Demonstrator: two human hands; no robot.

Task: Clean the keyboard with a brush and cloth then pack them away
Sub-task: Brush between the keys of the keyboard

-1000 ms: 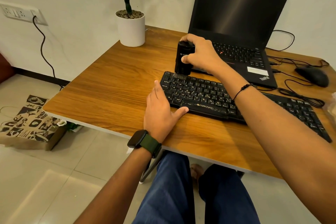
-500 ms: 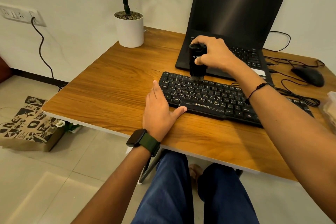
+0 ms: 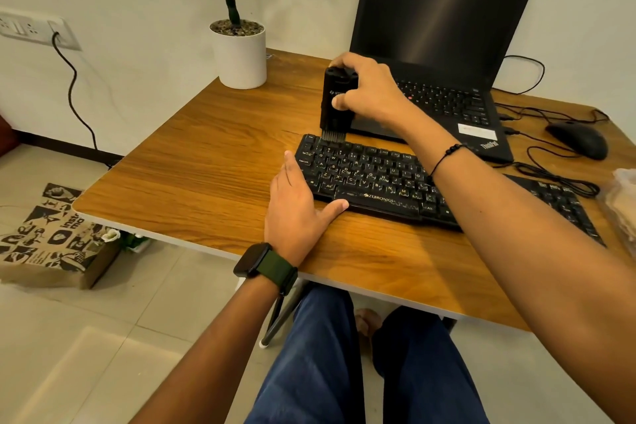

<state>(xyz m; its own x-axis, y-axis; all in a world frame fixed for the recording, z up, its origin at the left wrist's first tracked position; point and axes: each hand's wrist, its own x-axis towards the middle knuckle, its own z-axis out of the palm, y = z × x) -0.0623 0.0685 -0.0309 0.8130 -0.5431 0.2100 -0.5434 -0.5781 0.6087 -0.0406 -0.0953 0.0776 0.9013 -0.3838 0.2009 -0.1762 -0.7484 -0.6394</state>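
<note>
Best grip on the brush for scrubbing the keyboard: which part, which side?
Grip the brush by its upper body, coming from above and the right, as the right hand does. It stands upright, bristles down on the keyboard's top-left keys, so only the block-shaped body is free.

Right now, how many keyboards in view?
2. The external keyboard lies on the desk under both hands; the laptop behind it has its own built-in keyboard, partly hidden.
</note>
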